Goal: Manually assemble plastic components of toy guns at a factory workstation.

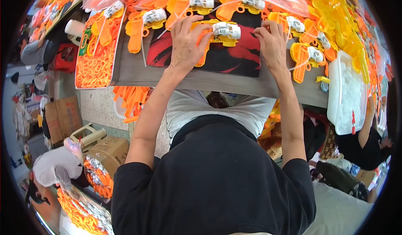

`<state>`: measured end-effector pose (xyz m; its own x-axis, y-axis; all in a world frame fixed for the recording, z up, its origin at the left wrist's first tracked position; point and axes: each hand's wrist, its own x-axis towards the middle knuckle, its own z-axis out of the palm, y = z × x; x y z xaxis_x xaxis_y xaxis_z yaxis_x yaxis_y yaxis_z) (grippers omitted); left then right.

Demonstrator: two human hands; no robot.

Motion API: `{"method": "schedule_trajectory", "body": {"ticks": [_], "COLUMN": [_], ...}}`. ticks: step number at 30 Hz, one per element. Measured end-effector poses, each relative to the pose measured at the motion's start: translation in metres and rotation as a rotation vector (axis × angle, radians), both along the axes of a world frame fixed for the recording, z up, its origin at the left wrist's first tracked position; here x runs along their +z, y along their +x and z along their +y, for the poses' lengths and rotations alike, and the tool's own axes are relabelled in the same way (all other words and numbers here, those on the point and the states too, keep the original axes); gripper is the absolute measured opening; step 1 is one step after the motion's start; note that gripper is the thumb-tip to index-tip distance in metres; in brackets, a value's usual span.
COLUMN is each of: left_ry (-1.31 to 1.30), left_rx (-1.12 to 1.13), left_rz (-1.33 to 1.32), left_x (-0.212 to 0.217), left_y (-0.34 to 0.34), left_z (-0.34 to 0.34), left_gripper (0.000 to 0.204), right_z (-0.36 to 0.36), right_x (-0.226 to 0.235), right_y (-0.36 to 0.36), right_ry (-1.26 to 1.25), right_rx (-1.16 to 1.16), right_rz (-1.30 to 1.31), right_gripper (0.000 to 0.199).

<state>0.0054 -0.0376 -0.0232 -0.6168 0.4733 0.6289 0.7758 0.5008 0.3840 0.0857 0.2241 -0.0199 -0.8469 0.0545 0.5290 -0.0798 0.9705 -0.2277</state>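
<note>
Partly hidden: toy gun (222,34), pinched in left hand (185,48); right hand (273,45): grip unclear.

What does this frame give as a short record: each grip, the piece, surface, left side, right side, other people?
Left grip: fingers touching the toy gun's left part
Right grip: beside the toy, not touching it; whether it holds something small is unclear
Piece: yellow-orange toy gun with a white cylinder
Surface: black-and-red mat on a grey table
Left side: tray of orange rings
Right side: white bin of clear parts
Others: person in black, right
</note>
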Motion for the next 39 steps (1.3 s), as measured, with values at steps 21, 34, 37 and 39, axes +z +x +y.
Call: {"method": "schedule_trajectory", "body": {"ticks": [21,34,37,39], "left_ry": [-0.071,-0.042,-0.041,-0.052], "left_rx": [0.009,-0.019,-0.012,-0.024], "left_rz": [-0.036,-0.130,-0.156,-0.166], "left_x": [-0.012,-0.003,-0.003,-0.002], "left_y": [-0.008,-0.011,-0.010,-0.010], "left_z": [0.018,0.012,0.013,0.011], "left_gripper": [0.031,0.017,0.016,0.015], "right_z": [0.028,-0.041,-0.034,-0.029], "right_x": [-0.008,0.007,-0.007,0.000], "right_y": [-0.039,0.020,0.020,0.020], "right_ry": [0.168,-0.344,-0.242,-0.470], "right_rx": [-0.141,0.189,0.076,0.106], "right_rz": [0.146,-0.383,-0.235,-0.372], "right_gripper": [0.019,0.026,0.027,0.027]}}
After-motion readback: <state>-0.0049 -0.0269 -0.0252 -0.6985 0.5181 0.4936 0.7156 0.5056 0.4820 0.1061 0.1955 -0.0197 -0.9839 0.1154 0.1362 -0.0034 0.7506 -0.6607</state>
